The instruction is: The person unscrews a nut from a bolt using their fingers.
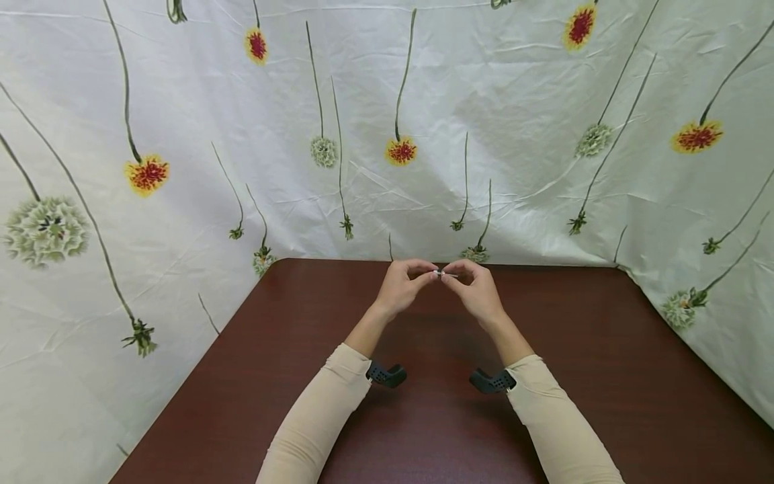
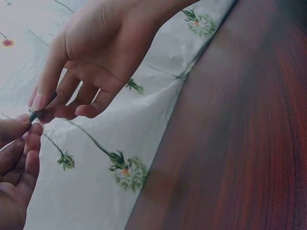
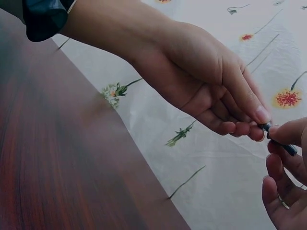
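A small dark threaded piece (image 3: 290,150) is pinched above the worktop (image 1: 435,430) in the grip of left hand (image 1: 400,286) and right hand (image 1: 478,290), apparently for fitting or loosening, and a steady, aligned twist is probably called for.

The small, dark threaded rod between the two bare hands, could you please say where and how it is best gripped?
Probably pinch the rod across its slim shaft at the protruding end, thumb opposite fingertip, from the side of the right hand: that end juts past its thumb, while the left hand crowds the other.
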Tool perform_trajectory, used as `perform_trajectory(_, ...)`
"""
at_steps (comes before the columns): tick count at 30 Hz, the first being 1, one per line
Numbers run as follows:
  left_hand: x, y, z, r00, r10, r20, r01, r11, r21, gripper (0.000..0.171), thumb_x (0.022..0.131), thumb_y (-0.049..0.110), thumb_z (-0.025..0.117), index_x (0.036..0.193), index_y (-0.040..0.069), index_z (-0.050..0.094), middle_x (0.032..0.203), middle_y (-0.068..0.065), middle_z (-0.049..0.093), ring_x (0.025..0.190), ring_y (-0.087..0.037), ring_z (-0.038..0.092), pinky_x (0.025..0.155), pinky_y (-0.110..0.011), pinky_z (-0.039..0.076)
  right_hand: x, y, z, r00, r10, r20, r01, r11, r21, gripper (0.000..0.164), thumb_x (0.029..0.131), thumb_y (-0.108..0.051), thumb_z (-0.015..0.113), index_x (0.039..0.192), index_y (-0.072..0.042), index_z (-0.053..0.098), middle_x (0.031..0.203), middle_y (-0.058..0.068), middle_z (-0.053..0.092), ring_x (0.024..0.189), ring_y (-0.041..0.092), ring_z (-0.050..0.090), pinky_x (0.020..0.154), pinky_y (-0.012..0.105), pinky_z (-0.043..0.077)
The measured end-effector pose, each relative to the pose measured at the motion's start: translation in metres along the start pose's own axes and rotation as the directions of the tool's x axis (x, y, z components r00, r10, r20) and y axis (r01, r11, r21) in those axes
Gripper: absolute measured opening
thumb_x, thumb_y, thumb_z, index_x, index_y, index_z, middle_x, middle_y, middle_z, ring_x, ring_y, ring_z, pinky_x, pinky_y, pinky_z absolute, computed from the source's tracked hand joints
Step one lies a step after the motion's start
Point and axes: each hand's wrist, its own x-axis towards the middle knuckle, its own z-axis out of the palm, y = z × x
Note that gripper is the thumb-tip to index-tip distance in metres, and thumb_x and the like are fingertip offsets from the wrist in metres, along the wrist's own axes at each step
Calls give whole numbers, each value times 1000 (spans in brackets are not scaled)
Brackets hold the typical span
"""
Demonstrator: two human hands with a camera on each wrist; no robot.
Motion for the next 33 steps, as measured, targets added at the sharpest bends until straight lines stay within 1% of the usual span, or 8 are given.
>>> perform_trajectory(4,0,-1,1,1000,-4,0,4,1000,-8,15,100,10,72,110,0,78,103,-9,77,94,-21,71,82,-38,56,0,2,0,1000,25,5,-25,1000,4,27,101,-4,68,121,13,65,115,31,66,103,46,63,80,33,51)
perform_trajectory(8,0,-2,0,1000,-5,8,5,1000,-21,16,100,10,71,111,-1,77,104,-10,76,96,-30,71,82,-40,57,0,1,1,998,55,-2,-55,998,-9,24,104,-7,64,117,12,68,110,30,68,102,44,64,84,41,54)
perform_trajectory(12,-6,18,-2,1000,-11,13,11,999,-32,16,100,4,69,111,-6,75,105,-17,75,95,-31,71,83,-42,57,-1,-2,1,1000,19,-1,-19,1000,-22,19,100,-2,67,113,12,69,112,27,68,102,38,64,85,44,52)
perform_trajectory(16,-10,35,-3,1000,-16,7,16,999,-31,15,99,-1,68,110,-10,74,105,-22,74,93,-27,71,82,-40,57,-1,-1,0,1000,19,-4,-19,999,-28,23,99,-2,69,118,11,67,116,26,67,103,37,63,81,38,50)
perform_trajectory(19,-8,30,-1,1000,-27,1,27,999,-24,15,100,-2,67,110,-10,74,105,-23,74,96,-35,71,82,-41,56,0,0,0,999,40,-10,-41,999,-27,24,101,-5,68,118,11,68,110,27,68,100,37,63,81,42,52)
perform_trajectory(24,-1,8,2,999,-44,-17,43,999,-29,15,99,2,69,111,-7,75,106,-20,75,100,-42,69,85,-48,55,0,-1,1,1000,23,-13,-23,999,-29,19,101,-4,68,113,11,70,109,27,68,102,40,63,84,45,51)
perform_trajectory(27,2,0,2,999,-34,-19,33,998,-46,15,99,5,71,110,-3,76,105,-17,75,99,-40,70,85,-50,55,-1,-3,1,1000,16,-7,-16,1000,-18,23,99,-1,70,117,12,67,116,26,66,107,42,62,86,43,50)
perform_trajectory(33,2,-4,0,1000,-11,-5,11,999,-39,14,99,11,72,108,1,78,103,-14,76,95,-30,71,82,-42,56,0,1,1,999,47,-20,-48,997,-53,25,103,-7,66,119,12,69,116,28,68,106,37,63,86,39,50)
